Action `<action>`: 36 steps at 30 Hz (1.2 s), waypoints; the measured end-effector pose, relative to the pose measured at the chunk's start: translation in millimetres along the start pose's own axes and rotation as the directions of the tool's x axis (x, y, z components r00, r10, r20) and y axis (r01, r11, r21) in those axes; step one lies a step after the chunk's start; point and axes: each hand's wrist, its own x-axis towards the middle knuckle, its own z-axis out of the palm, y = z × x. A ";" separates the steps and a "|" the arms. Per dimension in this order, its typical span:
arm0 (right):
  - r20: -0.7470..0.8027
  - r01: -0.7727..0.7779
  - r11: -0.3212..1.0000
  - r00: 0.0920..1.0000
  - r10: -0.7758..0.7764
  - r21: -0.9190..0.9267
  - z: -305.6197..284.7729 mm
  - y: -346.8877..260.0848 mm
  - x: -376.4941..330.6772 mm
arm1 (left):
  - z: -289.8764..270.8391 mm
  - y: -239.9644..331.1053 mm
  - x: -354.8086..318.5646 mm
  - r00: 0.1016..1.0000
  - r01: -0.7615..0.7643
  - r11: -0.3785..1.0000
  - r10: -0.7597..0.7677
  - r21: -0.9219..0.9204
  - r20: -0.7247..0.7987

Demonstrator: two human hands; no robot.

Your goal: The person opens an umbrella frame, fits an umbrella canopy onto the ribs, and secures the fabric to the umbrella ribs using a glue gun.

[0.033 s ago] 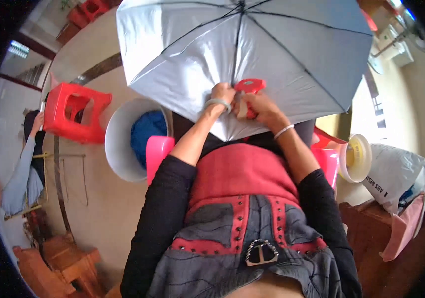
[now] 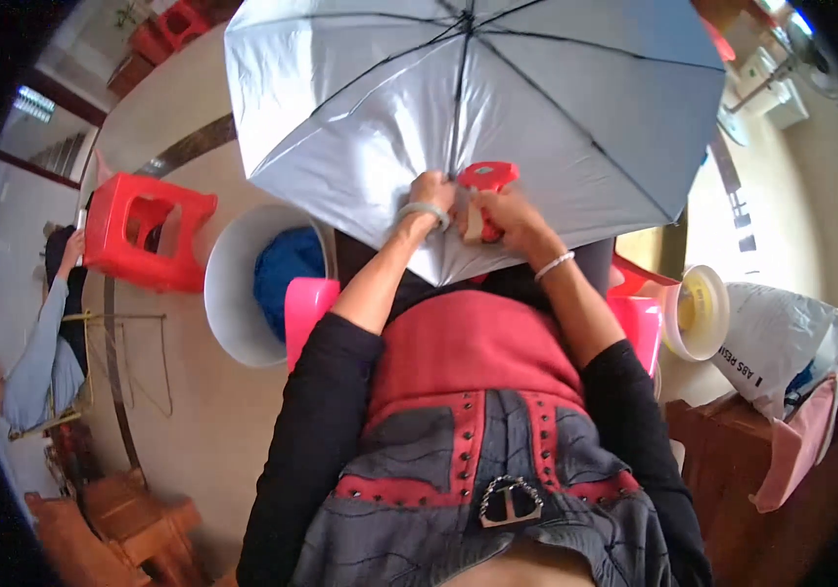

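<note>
An opened umbrella (image 2: 536, 108), silver on the side facing me, spreads across my lap with its dark ribs fanning out from the hub at the top. My left hand (image 2: 430, 196) is closed in a pinch on the umbrella's cloth beside one rib, near the lower edge. Just right of it, my right hand (image 2: 509, 217) grips a red hand tool (image 2: 488, 175) with a tan part below. The tool rests close against the silver cloth. Its exact kind and its working end cannot be made out behind my fingers.
To the left stand a white bucket (image 2: 233, 313) with blue cloth (image 2: 289, 269) inside and a red plastic stool (image 2: 111, 235). Another person (image 2: 42, 342) sits at the far left. On the right are a white tub (image 2: 717, 323) and a white sack (image 2: 781, 338) by wooden furniture.
The whole view has shifted slightly, so the umbrella and both hands appear a little further left. Both hands keep their holds.
</note>
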 end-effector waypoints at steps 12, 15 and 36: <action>0.004 0.141 0.152 0.745 -0.667 -0.978 -6.4 -104.5 -82.6 | -138.3 18.2 52.6 0.952 -0.285 0.418 0.230 0.862 0.204; -0.048 0.166 0.277 0.776 -0.629 -0.946 -7.1 -101.6 -77.0 | -156.6 23.0 58.0 0.931 -0.116 0.375 0.363 0.920 -0.030; -0.158 0.070 0.997 0.985 -0.075 -0.034 -12.6 -34.4 -28.8 | 13.1 25.3 21.0 0.954 -0.157 0.790 0.276 0.592 -0.116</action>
